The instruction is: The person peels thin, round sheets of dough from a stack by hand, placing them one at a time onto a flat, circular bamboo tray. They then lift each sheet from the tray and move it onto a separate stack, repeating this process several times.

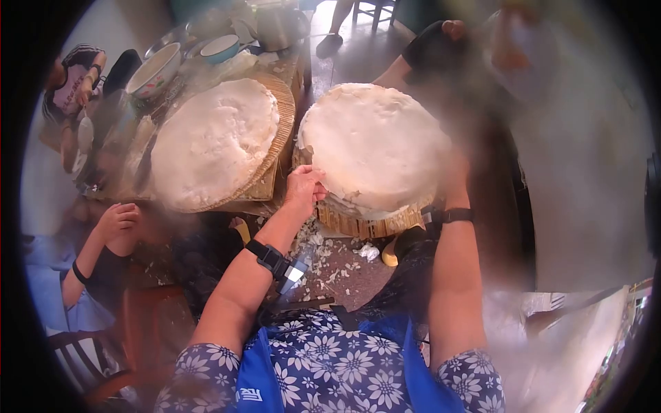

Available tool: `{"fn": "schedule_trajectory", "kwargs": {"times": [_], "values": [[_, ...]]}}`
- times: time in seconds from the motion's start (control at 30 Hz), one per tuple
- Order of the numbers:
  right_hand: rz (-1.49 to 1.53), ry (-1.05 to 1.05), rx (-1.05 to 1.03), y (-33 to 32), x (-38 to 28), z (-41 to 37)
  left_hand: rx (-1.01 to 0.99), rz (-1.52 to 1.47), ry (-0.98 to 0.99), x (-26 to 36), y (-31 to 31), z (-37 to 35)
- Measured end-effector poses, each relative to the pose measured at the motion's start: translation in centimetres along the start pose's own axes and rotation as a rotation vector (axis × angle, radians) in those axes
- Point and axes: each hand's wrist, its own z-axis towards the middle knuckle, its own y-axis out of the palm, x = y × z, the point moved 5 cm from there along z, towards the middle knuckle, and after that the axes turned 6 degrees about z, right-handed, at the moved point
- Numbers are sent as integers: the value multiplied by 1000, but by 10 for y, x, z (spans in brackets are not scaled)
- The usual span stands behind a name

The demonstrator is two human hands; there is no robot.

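In front of me lies a thick, round white stack of thin sheets (375,141) with ragged, layered edges, on a ribbed straw-coloured round base (372,224). My left hand (306,184) is at its near left edge, with the fingers curled and pinched together against the rim of the sheets. On the far side of the rim, my right hand (454,172) touches the right edge; lens haze blurs its fingers, so their grip is hidden. To the left, a second round white stack (217,141) rests on a woven round mat (281,141).
Bowls (153,72) and a large pot (277,29) stand at the back left. Co-workers sit at the left, one with a hand (118,221) raised; another person's arm (396,72) reaches in beyond the stack. White scraps (337,265) litter the floor. A brown chair (155,327) stands left.
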Motion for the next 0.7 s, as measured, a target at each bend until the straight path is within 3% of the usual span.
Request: {"fn": "schedule_trajectory", "kwargs": {"times": [0.13, 0.23, 0.43, 0.53, 0.63, 0.7], "values": [[-13, 8, 37, 0, 4, -4, 178, 70, 51, -4, -13, 2], [-3, 41, 39, 2, 10, 0, 316, 278, 288, 8, -14, 9], [-214, 24, 1, -1, -1, -5, 200, 224, 400, 11, 2, 23], [-19, 128, -71, 4, 4, -7, 192, 267, 357, 10, 2, 19], [-11, 228, -85, -2, -7, -14, 97, 262, 328, 12, 7, 16], [7, 161, -67, 6, 23, -1, 119, 292, 347, 10, 2, 19]]}}
